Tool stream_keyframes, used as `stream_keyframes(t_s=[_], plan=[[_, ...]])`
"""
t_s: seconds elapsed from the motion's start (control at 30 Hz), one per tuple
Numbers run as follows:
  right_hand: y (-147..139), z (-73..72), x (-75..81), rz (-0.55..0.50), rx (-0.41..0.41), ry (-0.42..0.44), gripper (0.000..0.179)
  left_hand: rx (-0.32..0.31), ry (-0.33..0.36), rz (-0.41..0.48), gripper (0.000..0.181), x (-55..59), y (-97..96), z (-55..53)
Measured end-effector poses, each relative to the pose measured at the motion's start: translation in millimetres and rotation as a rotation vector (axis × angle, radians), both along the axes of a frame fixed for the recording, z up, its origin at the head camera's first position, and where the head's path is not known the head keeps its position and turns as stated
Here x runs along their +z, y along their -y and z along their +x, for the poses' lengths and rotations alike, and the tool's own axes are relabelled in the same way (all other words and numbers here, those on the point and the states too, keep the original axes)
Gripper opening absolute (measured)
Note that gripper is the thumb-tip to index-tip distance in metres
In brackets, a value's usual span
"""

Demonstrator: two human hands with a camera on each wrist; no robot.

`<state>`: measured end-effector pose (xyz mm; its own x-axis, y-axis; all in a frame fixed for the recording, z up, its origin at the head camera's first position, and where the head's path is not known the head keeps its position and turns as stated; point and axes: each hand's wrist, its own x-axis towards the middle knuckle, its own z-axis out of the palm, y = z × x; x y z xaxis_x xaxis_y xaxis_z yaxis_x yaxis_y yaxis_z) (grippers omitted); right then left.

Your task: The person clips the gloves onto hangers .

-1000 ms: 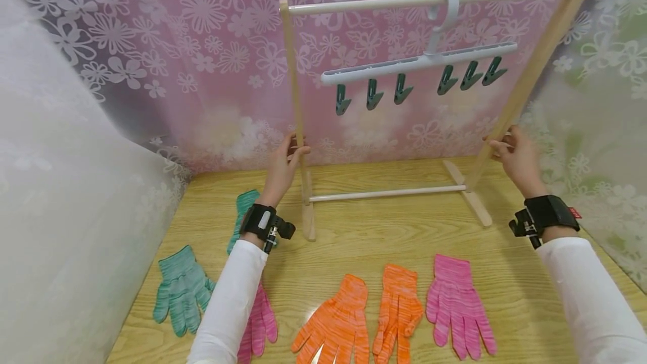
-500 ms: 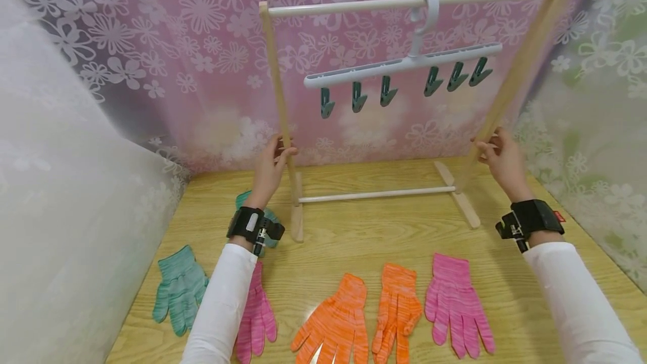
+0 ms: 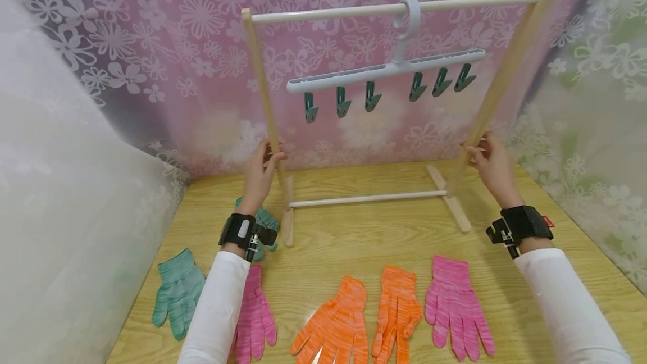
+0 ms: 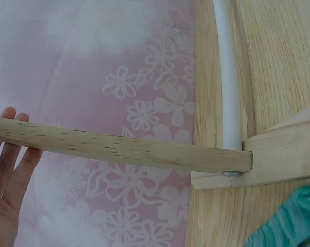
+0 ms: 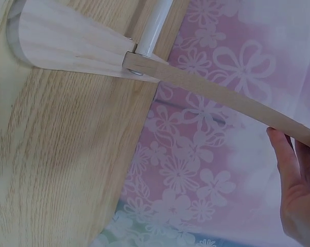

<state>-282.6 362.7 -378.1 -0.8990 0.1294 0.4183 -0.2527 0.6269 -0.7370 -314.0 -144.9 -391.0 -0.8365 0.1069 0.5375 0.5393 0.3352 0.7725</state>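
A wooden drying rack [image 3: 354, 12] with white crossbars stands at the back of the table. From its top bar hangs a white hanger [image 3: 389, 70] with several dark green clips [image 3: 370, 96]. My left hand [image 3: 259, 178] grips the rack's left post [image 4: 119, 149], fingers behind it and thumb in front. On the other side my right hand [image 3: 492, 170] grips the right post [image 5: 222, 98] at a similar height. Both wrists wear black straps. Below the left hand lies a green glove [image 3: 265, 223], partly hidden by the wrist.
Another green glove [image 3: 178, 291] and a pink glove [image 3: 255, 319] lie at the front left, near my left forearm. Two orange gloves [image 3: 336, 319] lie at the front middle, with a pink glove [image 3: 457, 308] right of them. Flowered curtains [image 3: 212, 72] enclose the table.
Both hands have shifted the rack to the left, with the hanger moving along on it. The gloves have stayed in place, and more of the green glove under the left wrist shows.
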Motion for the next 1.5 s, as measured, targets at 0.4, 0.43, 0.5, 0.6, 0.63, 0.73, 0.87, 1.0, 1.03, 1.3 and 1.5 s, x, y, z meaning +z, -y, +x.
stream_keyframes(t_s=[0.4,0.43,0.5,0.6,0.63,0.73,0.87,1.0,1.03,1.3,1.5], plan=[[13.3,3.8,-4.8,0.037,0.003,-0.026,0.046,0.078,-0.060,0.000,0.027,0.1,4.6,11.3],[13.6,3.1,-4.3,0.039,0.001,-0.026,0.046,0.075,-0.057,0.002,0.027,4.1,3.6,15.3],[14.3,2.2,-3.2,0.048,-0.006,-0.023,0.046,0.069,-0.058,-0.002,0.027,11.3,2.1,22.8],[15.3,1.0,-2.0,0.060,-0.017,-0.018,0.045,0.062,-0.059,-0.012,0.028,17.6,1.8,29.7],[15.6,0.8,-1.8,0.062,-0.020,-0.015,0.045,0.062,-0.058,-0.014,0.028,16.7,2.7,28.9],[16.9,0.3,-1.7,0.060,-0.025,-0.007,0.046,0.067,-0.051,-0.004,0.029,7.6,7.8,20.0],[19.1,-0.5,-2.3,0.053,-0.022,-0.009,0.047,0.076,-0.045,0.010,0.029,-3.0,14.5,9.8],[20.3,-1.8,-2.8,0.052,-0.014,-0.035,0.045,0.074,-0.049,0.010,0.029,-4.4,18.0,8.2],[20.4,-2.1,-3.0,0.051,-0.011,-0.042,0.045,0.074,-0.050,0.008,0.029,-4.3,18.5,8.3],[19.0,-2.8,-3.4,0.047,0.001,-0.053,0.044,0.098,-0.059,-0.016,0.032,-3.6,17.8,11.7],[18.9,-2.0,-1.9,0.045,0.019,-0.039,0.044,0.101,-0.071,-0.026,0.034,-4.1,18.5,11.8]])
